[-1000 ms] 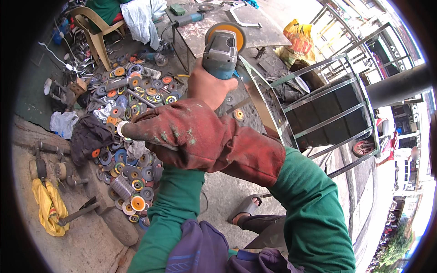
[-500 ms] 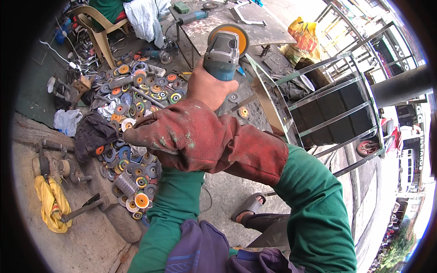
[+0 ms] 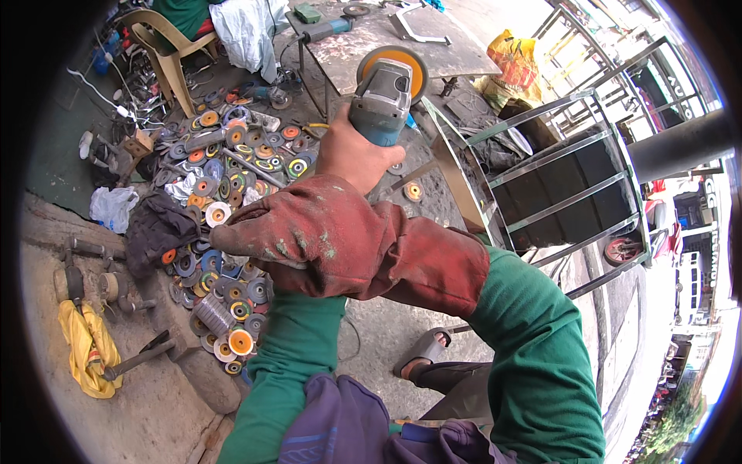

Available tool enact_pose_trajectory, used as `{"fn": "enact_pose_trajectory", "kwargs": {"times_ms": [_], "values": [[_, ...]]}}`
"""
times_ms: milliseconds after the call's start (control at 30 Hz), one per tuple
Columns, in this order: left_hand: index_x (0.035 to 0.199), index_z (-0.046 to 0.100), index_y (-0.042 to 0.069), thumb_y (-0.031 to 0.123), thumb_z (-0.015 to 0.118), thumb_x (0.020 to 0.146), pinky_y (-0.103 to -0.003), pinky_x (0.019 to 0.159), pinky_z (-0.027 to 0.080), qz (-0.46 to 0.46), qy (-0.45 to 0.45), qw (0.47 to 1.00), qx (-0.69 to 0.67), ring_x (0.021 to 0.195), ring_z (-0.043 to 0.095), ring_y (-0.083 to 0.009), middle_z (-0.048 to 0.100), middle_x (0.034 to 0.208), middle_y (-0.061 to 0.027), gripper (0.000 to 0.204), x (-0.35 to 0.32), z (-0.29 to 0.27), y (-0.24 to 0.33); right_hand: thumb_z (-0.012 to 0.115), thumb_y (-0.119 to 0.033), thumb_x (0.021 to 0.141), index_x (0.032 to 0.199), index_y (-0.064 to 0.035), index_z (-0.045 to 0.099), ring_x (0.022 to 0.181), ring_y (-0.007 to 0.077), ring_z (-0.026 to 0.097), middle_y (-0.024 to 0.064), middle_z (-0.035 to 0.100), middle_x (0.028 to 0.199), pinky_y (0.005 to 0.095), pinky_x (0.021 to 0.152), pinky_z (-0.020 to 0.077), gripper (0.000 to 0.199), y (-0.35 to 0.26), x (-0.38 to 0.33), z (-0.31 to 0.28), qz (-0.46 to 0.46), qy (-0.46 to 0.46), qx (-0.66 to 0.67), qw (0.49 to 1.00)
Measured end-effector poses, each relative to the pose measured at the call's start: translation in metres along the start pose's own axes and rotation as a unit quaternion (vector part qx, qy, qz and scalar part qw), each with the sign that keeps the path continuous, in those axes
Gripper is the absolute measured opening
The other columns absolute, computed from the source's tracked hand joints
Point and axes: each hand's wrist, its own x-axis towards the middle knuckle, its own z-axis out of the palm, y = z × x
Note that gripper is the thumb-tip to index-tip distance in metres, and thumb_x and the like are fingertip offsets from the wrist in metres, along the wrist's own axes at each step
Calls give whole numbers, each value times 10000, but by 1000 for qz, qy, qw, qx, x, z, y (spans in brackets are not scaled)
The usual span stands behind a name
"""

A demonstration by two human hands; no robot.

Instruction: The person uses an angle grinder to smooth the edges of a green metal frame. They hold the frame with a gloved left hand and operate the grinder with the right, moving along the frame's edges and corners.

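An angle grinder with a blue-grey body and an orange-faced disc is raised in front of me. My bare left hand is closed around its body just behind the head. My right hand, in a worn red leather glove, crosses over the left forearm, its fingers toward the left. Those fingers are bent together, and their underside is hidden, so whatever they grip does not show. The rear of the grinder is hidden behind the left hand and the glove.
Below to the left lies a heap of grinding discs. A worn table carries another power tool. Metal frames stand at right. A plastic chair, dark cloth and yellow bag are at left.
The grinder and my left hand have shifted slightly to the right and down. My right glove has lowered slightly and still crosses the left forearm.
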Motion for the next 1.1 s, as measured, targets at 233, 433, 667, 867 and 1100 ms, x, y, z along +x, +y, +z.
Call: {"fn": "enact_pose_trajectory", "kwargs": {"times_ms": [233, 433, 667, 867, 1100], "values": [[1237, 660, 28, 214, 916, 620, -419, 940, 584, 19, -56, 998, -19, 1058, 758, -355, 771, 1116, -202, 693, 0, -10, -3, 669, -330, 1009, 1438, -83, 569, 1215, 309, 648, 123, 649, 1342, 468, 1078, 528, 505, 39, -15, 8, 149, -155, 465, 859], [1235, 664, 22, 207, 918, 618, -414, 941, 580, 27, -114, 993, -16, 1048, 758, -344, 771, 1111, -199, 693, -1, -13, 0, 635, -366, 1021, 1442, -86, 563, 1222, 322, 638, 129, 633, 1353, 482, 1075, 527, 511, 65, -14, 12, 200, -184, 610, 744], [1215, 680, 17, 180, 929, 613, -395, 926, 573, 38, -96, 994, -24, 996, 751, -290, 767, 1089, -161, 672, -6, -15, 0, 595, -409, 1036, 1447, -89, 555, 1230, 337, 626, 136, 615, 1365, 498, 1071, 526, 522, 75, -17, 18, 220, -185, 679, 676], [1182, 670, -2, 181, 916, 628, -411, 899, 582, 0, -44, 999, -16, 980, 760, -313, 767, 1081, -190, 632, 3, -16, -8, 561, -445, 1048, 1450, -91, 548, 1238, 350, 617, 142, 600, 1376, 511, 1068, 525, 536, 81, -22, 26, 227, -169, 722, 631], [1189, 652, 0, 185, 901, 637, -426, 916, 583, 5, 31, 999, 3, 1020, 760, -344, 762, 1081, -208, 632, 3, -5, -9, 521, -488, 1062, 1455, -94, 540, 1246, 365, 605, 150, 581, 1388, 527, 1064, 524, 556, 85, -27, 28, 234, -168, 744, 603]]}}
